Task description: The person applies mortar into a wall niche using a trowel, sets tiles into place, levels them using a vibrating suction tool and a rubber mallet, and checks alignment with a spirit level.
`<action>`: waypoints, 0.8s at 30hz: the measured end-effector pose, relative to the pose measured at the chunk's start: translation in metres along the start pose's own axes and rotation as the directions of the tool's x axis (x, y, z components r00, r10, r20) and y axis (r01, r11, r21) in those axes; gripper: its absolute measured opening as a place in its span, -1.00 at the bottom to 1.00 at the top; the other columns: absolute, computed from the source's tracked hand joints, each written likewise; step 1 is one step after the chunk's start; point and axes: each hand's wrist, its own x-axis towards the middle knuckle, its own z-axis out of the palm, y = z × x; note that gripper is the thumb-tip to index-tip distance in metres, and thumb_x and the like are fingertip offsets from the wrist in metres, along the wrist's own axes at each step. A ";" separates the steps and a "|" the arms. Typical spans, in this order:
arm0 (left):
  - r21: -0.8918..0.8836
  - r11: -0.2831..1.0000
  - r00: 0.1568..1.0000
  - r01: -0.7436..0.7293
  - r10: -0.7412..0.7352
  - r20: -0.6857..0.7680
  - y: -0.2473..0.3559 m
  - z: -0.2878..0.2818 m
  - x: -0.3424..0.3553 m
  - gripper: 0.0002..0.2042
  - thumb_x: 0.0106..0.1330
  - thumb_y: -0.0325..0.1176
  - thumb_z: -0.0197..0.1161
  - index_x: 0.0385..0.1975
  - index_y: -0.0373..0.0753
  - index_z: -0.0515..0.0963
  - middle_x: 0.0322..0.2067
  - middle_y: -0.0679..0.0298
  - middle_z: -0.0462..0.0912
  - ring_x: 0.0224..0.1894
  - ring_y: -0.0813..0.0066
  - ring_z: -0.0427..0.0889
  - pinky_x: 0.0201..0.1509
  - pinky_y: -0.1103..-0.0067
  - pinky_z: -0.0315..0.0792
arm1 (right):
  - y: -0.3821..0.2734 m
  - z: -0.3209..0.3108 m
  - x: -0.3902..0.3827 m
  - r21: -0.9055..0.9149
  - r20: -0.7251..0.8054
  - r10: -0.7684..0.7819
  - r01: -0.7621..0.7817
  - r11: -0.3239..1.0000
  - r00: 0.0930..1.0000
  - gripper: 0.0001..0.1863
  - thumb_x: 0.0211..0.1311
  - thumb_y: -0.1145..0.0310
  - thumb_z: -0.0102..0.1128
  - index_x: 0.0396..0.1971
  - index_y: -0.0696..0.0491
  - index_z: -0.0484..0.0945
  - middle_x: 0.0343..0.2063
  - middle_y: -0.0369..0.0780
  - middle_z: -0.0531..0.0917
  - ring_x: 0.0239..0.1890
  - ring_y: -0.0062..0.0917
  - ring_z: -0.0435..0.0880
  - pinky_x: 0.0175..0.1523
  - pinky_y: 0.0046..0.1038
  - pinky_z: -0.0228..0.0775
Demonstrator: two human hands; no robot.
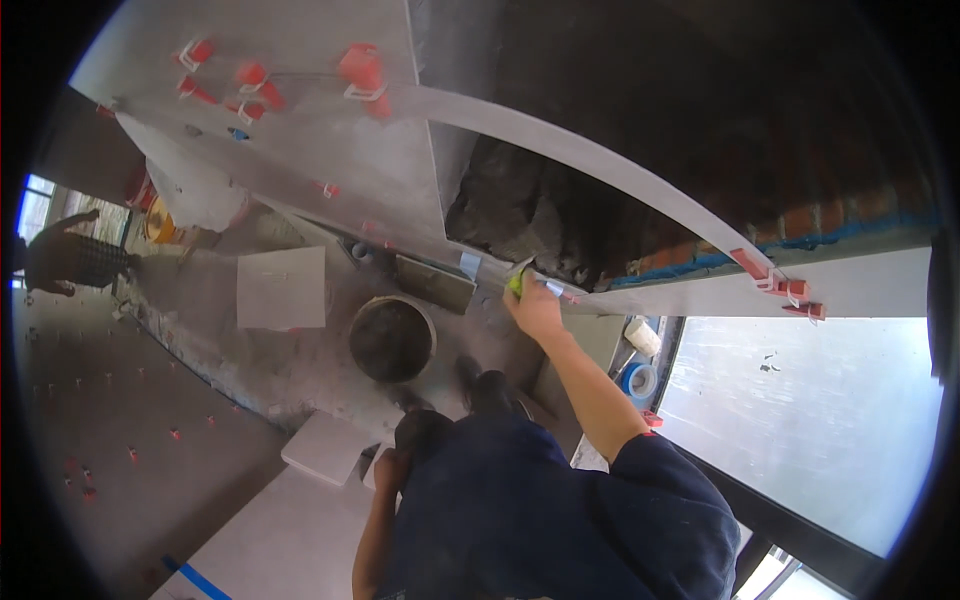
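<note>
My right hand [537, 305] reaches forward to the lower edge of a wall opening and is closed around a small yellow-green tool [516, 283] with a pale end. The tool is at the pale slab edge, just below dark, rough mortar [515, 205] inside the opening. What kind of tool it is does not show clearly. Low by my leg, my left hand [390, 470] looks curled closed beside a pale tile. Whatever it may hold is hidden.
A round bucket with dark contents [392, 340] stands on the floor ahead of my feet. A square pale tile [281, 288] lies left of it. Red levelling clips [362, 70] stick out of the wall slabs. A blue tape roll [638, 380] sits at the right. A dark hand-like shape [62, 252] shows far left.
</note>
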 end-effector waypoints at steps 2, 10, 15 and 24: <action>0.244 0.968 0.991 -0.061 0.029 0.130 -0.001 0.002 -0.006 -0.57 0.23 0.01 0.14 -0.47 -0.33 0.56 -0.40 -0.13 0.61 -0.27 -0.13 0.60 -0.18 0.12 0.45 | 0.004 -0.019 0.001 -0.001 -0.018 0.013 -0.013 1.000 1.000 -0.56 0.13 0.13 0.20 -0.20 0.19 0.36 -0.42 0.13 0.62 -0.28 0.04 0.62 -0.15 -0.04 0.46; -0.155 0.973 0.985 0.174 -0.175 0.006 0.012 -0.020 -0.001 -0.60 0.22 -0.07 0.12 -0.46 -0.40 0.57 -0.43 -0.14 0.62 -0.28 -0.13 0.61 -0.16 0.20 0.45 | 0.042 -0.060 -0.007 0.029 -0.057 0.054 -0.052 0.998 0.997 -0.57 0.06 0.13 0.24 -0.17 0.11 0.41 -0.38 0.10 0.62 -0.24 0.04 0.60 -0.15 -0.02 0.43; -0.293 0.939 0.979 0.178 -0.199 -0.044 0.020 -0.028 0.007 -0.59 0.22 -0.09 0.11 -0.47 -0.43 0.57 -0.40 -0.15 0.62 -0.26 -0.13 0.61 -0.13 0.22 0.44 | 0.040 -0.055 -0.053 0.032 0.041 -0.025 0.023 0.999 0.999 -0.60 0.07 0.13 0.22 -0.20 0.09 0.43 -0.38 0.07 0.63 -0.26 0.02 0.62 -0.14 -0.03 0.43; -0.366 0.907 0.977 0.210 -0.204 0.055 0.020 -0.041 0.003 -0.60 0.24 -0.11 0.09 -0.49 -0.43 0.56 -0.45 -0.12 0.61 -0.31 -0.06 0.61 -0.17 0.21 0.41 | -0.053 0.071 -0.093 0.142 0.755 -0.023 -0.129 0.981 0.655 -0.59 0.09 0.05 0.22 -0.37 0.15 0.53 -0.59 -0.11 0.63 -0.56 -0.37 0.66 -0.34 -0.31 0.48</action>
